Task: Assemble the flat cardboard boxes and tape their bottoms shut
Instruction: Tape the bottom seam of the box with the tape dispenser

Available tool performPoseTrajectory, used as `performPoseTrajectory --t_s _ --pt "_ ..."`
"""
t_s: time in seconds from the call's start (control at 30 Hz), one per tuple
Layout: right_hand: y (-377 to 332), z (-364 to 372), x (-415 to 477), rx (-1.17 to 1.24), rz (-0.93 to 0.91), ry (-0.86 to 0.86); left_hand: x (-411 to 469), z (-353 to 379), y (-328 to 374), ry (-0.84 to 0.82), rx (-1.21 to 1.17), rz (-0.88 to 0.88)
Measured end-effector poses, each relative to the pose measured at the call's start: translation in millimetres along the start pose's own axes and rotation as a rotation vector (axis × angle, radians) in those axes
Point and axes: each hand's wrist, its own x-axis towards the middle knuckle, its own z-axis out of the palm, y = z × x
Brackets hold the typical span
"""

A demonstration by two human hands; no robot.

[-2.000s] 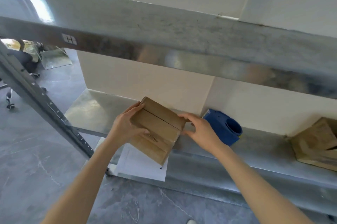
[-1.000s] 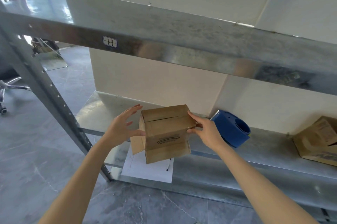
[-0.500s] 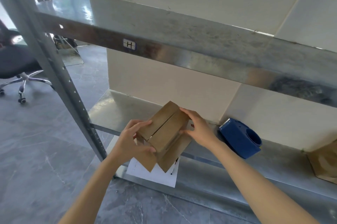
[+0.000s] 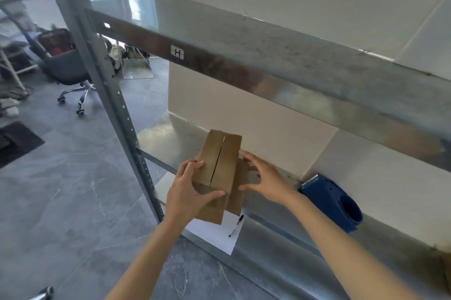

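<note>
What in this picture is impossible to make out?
- Underside of the box: head view, hidden by the box and left hand.
- Writing on the paper: head view, too small, partly behind the box.
- Tape in the dispenser: head view, hidden by its blue shell.
- Bottom-left floor object: cut off by the frame edge.

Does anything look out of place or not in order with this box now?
The cardboard box, gripped by the left hand, has its two flaps folded shut, but the seam between them gapes untaped. One loose flap sticks out beside the open right hand. Nothing looks spilled or damaged.
</note>
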Motion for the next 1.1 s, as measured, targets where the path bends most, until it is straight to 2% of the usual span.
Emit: performPoseTrajectory --t_s 0.1,0.17,0.43,0.6,0.83,1.0,1.1 --pt "12 -11 -13 -0.006 -0.029 -0.159 -10 24 18 0.07 0.009 -0.049" --pt "22 -20 -23 -0.003 -0.051 -0.189 -17 43 30 0.088 -0.057 -0.056" --pt "67 -51 -55 0.001 -0.134 -0.012 -45 115 79 0.163 -0.144 -0.069" --pt "77 -51 -64 -0.017 -0.126 -0.069 -54 128 84 0.143 -0.105 -0.136" --pt "82 -59 -89 0.003 -0.159 0.002 -62 96 92 0.024 0.167 -0.019" --pt "117 -69 -117 -0.226 -0.069 0.303 -67 85 88 0.029 0.655 0.128" --pt "135 -74 -132 -0.3 0.024 0.36 -73 87 89 0.054 0.79 0.133"
